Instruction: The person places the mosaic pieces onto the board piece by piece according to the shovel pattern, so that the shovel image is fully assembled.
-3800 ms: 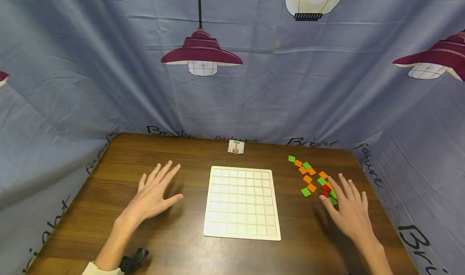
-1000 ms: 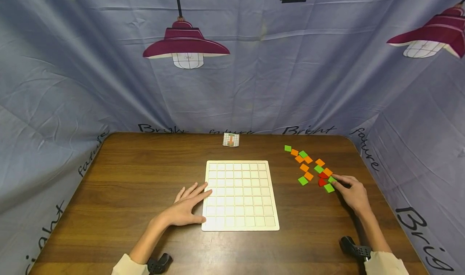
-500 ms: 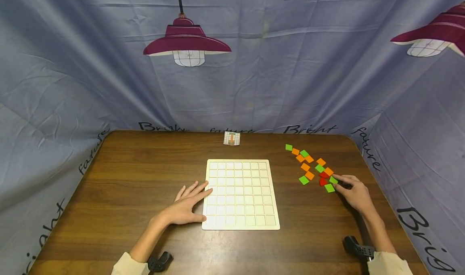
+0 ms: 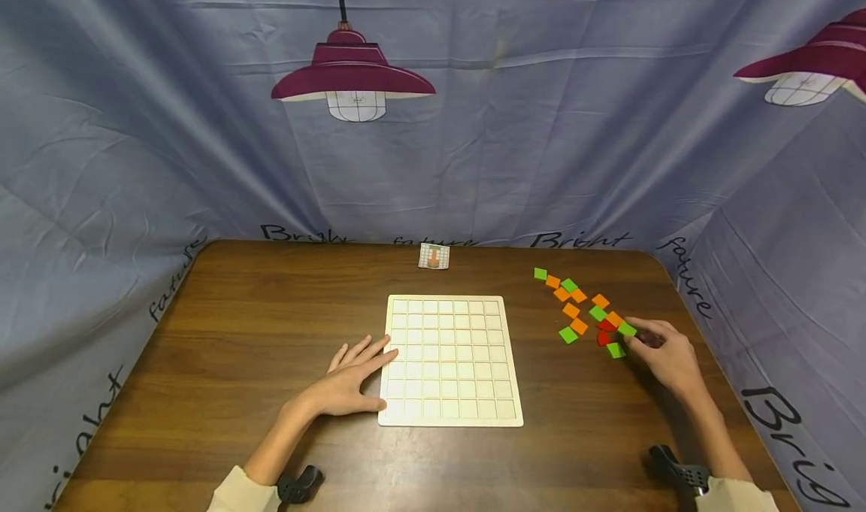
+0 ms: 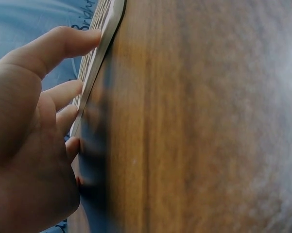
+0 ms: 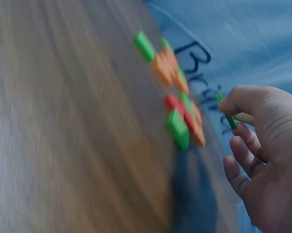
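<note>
In the head view a pale square board [image 4: 452,369] with a grid of shallow cells lies mid-table. My left hand [image 4: 343,390] rests at its left edge, fingers spread; in the left wrist view the thumb [image 5: 70,42] touches the board's rim [image 5: 104,41]. My right hand [image 4: 671,358] is at the right and pinches a green square tile [image 6: 230,119] between thumb and fingers, lifted off the table in the right wrist view. Beside it lie loose tiles: red [image 4: 604,338], orange [image 4: 600,301] and green [image 4: 616,350], several overlapping.
A small card [image 4: 434,256] with a grid and an orange arrow-like figure lies at the table's back edge. The wooden table [image 4: 284,309] is bounded by a blue printed curtain [image 4: 460,159]. Black wrist devices [image 4: 300,485] sit on both wrists.
Since the earliest frame my left hand has come right onto the board's edge. My right hand has closed on a green tile at the pile and now lifts it slightly.
</note>
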A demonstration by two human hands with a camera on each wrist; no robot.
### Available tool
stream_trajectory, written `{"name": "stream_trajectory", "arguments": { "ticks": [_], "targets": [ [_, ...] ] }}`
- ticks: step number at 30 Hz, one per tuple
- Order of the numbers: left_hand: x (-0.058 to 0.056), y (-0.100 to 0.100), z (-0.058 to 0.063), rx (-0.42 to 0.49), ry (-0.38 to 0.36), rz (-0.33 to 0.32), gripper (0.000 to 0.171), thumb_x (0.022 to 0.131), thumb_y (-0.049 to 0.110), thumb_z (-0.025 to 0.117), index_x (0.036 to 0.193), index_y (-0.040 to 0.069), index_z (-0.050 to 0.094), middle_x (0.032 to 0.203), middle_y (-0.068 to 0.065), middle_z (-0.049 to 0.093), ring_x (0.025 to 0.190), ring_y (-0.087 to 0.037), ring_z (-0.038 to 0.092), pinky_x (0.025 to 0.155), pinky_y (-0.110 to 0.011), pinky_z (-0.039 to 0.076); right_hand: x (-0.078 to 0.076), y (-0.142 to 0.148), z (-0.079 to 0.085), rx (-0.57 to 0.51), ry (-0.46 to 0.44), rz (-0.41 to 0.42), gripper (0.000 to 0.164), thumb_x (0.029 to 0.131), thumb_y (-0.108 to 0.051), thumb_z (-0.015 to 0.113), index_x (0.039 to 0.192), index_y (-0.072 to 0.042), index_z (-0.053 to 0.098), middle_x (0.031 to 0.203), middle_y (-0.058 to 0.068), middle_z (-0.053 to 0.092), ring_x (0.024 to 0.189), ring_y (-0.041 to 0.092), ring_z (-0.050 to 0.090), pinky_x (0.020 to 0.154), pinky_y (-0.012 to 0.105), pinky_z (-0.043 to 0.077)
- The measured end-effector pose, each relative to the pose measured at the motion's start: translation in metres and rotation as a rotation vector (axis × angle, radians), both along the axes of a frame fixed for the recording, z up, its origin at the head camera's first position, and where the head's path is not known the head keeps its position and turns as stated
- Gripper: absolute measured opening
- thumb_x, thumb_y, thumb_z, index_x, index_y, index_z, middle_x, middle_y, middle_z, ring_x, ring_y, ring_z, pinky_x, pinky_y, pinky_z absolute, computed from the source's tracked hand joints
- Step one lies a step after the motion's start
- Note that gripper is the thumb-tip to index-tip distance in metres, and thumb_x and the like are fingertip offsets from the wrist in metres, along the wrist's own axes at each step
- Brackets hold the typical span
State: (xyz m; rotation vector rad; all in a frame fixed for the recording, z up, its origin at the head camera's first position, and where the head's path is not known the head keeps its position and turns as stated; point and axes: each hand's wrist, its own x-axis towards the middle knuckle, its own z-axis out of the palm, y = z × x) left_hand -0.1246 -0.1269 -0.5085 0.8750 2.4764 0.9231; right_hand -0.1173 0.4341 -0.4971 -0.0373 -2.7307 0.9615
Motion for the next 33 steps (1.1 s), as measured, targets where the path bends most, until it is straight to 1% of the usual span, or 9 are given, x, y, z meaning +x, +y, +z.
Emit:
{"name": "stream_trajectory", "arguments": {
  "ticks": [4,8,11,13,16,22,25,28,33],
  "targets": [
    [0.0,0.0,0.002,-0.006,0.001,0.002,0.081,0.086,0.028,0.074,0.155,0.011,0.037,0.165,-0.011,0.018,0.149,-0.042,0.006,0.111,-0.068,-0.005,-0.005,-0.018,0.01,-0.013,-0.014,0.035,0.036,0.092,-0.016,0.072,0.125,-0.001,0.069,0.116,0.016,0.062,0.09,0.003,0.055,0.073,0.009,0.041],
    [0.0,0.001,0.003,-0.013,0.005,-0.001,0.081,0.086,0.029,0.074,0.156,0.011,0.037,0.165,-0.011,0.018,0.149,-0.042,0.006,0.111,-0.068,-0.005,-0.012,-0.038,0.014,-0.024,-0.017,0.065,0.036,0.092,-0.017,0.072,0.125,-0.003,0.07,0.122,0.017,0.062,0.098,0.016,0.059,0.075,0.011,0.042],
    [0.0,0.001,0.003,-0.013,0.009,-0.004,0.08,0.086,0.029,0.073,0.156,0.011,0.037,0.165,-0.011,0.018,0.149,-0.042,0.006,0.111,-0.068,-0.005,-0.02,-0.053,0.015,-0.037,0.002,0.097,0.035,0.091,-0.014,0.073,0.124,-0.003,0.07,0.12,0.016,0.063,0.101,0.026,0.059,0.076,0.013,0.042],
    [0.0,0.001,0.003,-0.013,0.01,-0.004,0.08,0.087,0.029,0.073,0.156,0.011,0.037,0.165,-0.012,0.018,0.149,-0.042,0.006,0.111,-0.068,-0.005,-0.025,-0.063,0.014,-0.057,0.016,0.126,0.034,0.09,-0.011,0.074,0.123,-0.003,0.071,0.116,0.015,0.065,0.099,0.028,0.06,0.075,0.013,0.043],
    [0.0,0.001,0.003,-0.014,0.009,-0.004,0.081,0.086,0.028,0.074,0.156,0.011,0.037,0.165,-0.011,0.018,0.149,-0.042,0.006,0.111,-0.068,-0.005,-0.033,-0.077,0.014,-0.092,0.016,0.161,0.034,0.089,-0.01,0.074,0.123,-0.004,0.071,0.113,0.013,0.066,0.099,0.027,0.061,0.077,0.012,0.045],
    [0.0,0.0,0.002,-0.034,0.009,-0.002,0.082,0.086,0.03,0.073,0.157,0.013,0.036,0.165,-0.008,0.016,0.15,-0.039,0.004,0.112,-0.066,-0.005,-0.045,-0.106,0.012,-0.138,-0.012,0.234,0.034,0.089,-0.011,0.075,0.122,-0.004,0.071,0.117,0.013,0.066,0.1,0.028,0.063,0.08,0.012,0.046],
    [0.0,0.0,0.002,-0.028,0.015,-0.006,0.082,0.086,0.03,0.074,0.156,0.012,0.036,0.165,-0.01,0.017,0.15,-0.04,0.005,0.111,-0.067,-0.004,-0.05,-0.12,0.012,-0.147,-0.01,0.259,0.034,0.088,-0.01,0.076,0.122,-0.004,0.072,0.117,0.012,0.066,0.1,0.028,0.064,0.079,0.014,0.047],
    [0.0,0.0,0.002,-0.016,0.014,-0.01,0.082,0.086,0.03,0.074,0.156,0.011,0.036,0.165,-0.011,0.017,0.149,-0.042,0.005,0.111,-0.068,-0.005,-0.057,-0.133,0.011,-0.158,-0.002,0.285,0.034,0.086,-0.009,0.077,0.12,-0.004,0.073,0.116,0.012,0.066,0.099,0.027,0.063,0.081,0.019,0.049],
    [0.0,0.0,0.002,-0.003,0.004,-0.008,0.081,0.087,0.031,0.074,0.156,0.011,0.036,0.165,-0.012,0.018,0.149,-0.042,0.005,0.11,-0.068,-0.006,-0.067,-0.155,0.008,-0.155,-0.015,0.318,0.033,0.087,-0.009,0.076,0.12,-0.005,0.073,0.118,0.012,0.065,0.1,0.028,0.064,0.085,0.04,0.053]
  ]
}}
